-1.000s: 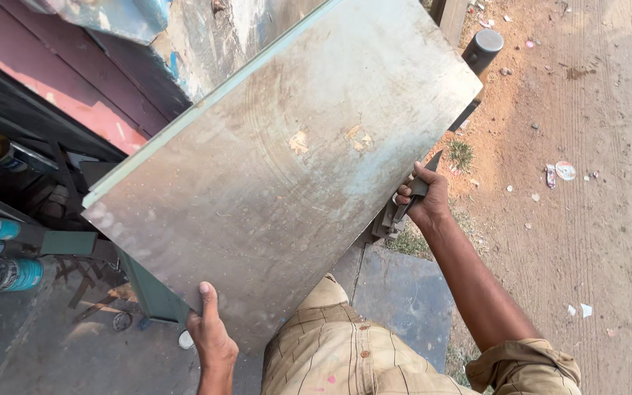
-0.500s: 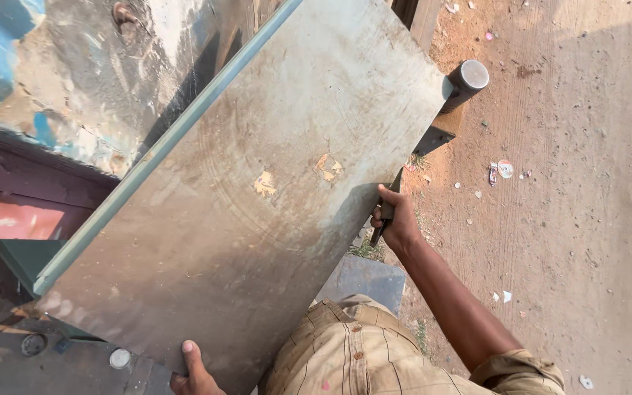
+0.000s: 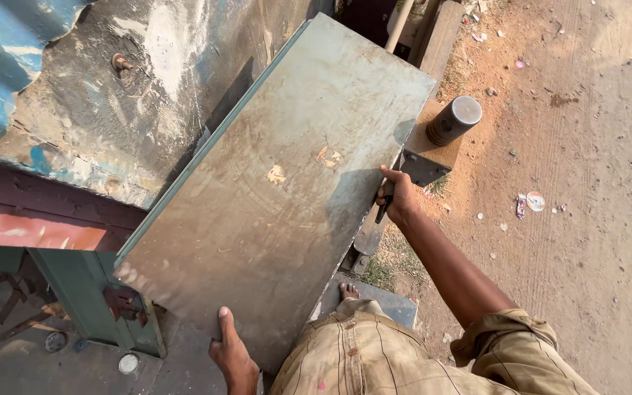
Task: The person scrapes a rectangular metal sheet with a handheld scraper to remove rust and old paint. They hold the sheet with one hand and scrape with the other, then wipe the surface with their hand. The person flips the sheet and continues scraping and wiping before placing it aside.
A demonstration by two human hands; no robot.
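The right hand (image 3: 398,197) was clamped on the right edge of the sheet (image 3: 279,190), fingers curled over the front face and the thumb lying along the edge. The left hand (image 3: 232,355) gripped the sheet's lower edge, thumb pressed flat up the front face; the other fingers were hidden behind the metal, so they probably wrapped round the back, though that could not be seen. Between the two hands the big grey-green sheet was held up off the ground, tilted, its long side running from lower left to upper right. Its face was dull and stained, with two small pale patches near the middle. A thin, lighter edge showed along its upper left side.

Behind the sheet's upper left stood a worn wall (image 3: 111,95) of flaking grey and blue, with a rusty bolt (image 3: 120,63) sticking out of it. Below the wall ran a red band (image 3: 31,230), and under that a green post (image 3: 85,292) stood on the dark floor. A small round cap (image 3: 129,363) lay on the floor just beside the post.

To the right of the sheet, near the right hand, a dark cylinder (image 3: 453,120) stood on a brown block (image 3: 433,150). Bare toes (image 3: 349,291) showed below the sheet, above the checked shirt (image 3: 374,358). The sandy ground (image 3: 587,183) beyond was dotted with bits of litter (image 3: 528,202).
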